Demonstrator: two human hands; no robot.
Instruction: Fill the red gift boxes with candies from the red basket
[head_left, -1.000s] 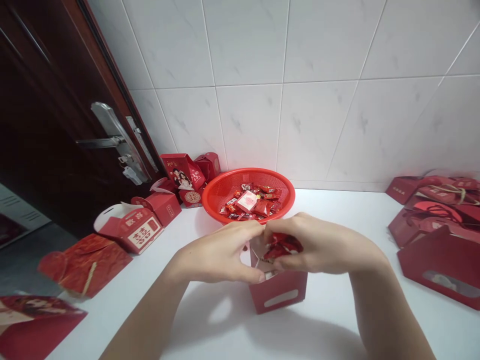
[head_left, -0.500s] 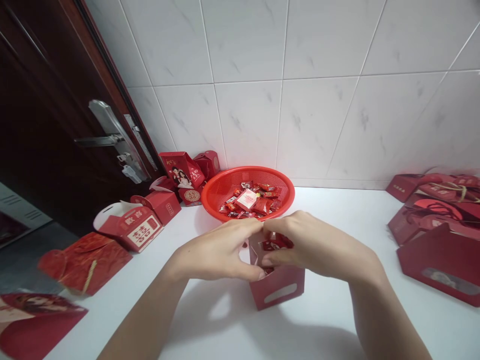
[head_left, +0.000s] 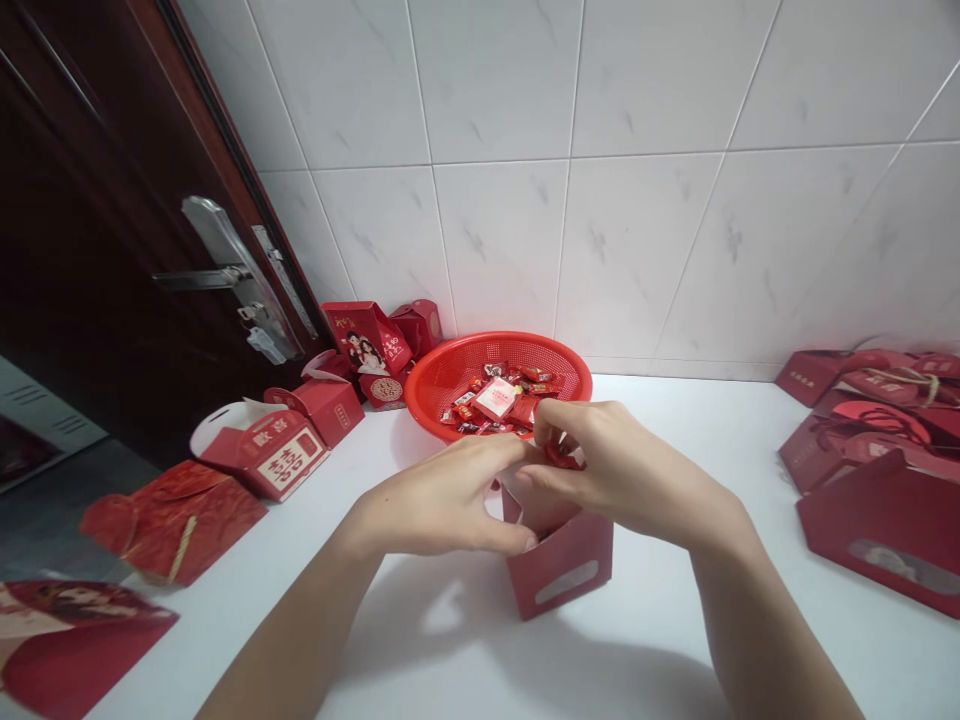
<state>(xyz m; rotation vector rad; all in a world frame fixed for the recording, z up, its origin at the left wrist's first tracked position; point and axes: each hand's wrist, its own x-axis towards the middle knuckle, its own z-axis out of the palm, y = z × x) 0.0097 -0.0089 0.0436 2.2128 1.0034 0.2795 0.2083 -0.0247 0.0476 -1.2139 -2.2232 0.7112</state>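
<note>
Two hands we are using: fingers of our left hand are gripping the open red box on the tabletop, our right hand is pinching red sweets, maybe risking a drop if this pinch loosens.

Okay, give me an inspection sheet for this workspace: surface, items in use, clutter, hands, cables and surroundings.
Surface: white tabletop, shadows under the arms.
Items in use: open red box upright between the hands; red basket behind it, holding wrapped sweets.
Clutter: gift boxes on the left, some open; gift boxes on the right, bunched together.
Left hand: holding the open red box, thumb at its rim.
Right hand: holding something red and shiny over the box.
Cables: nothing seen.
Surroundings: tiled wall behind; dark door left, keys hanging at its lock.
</note>
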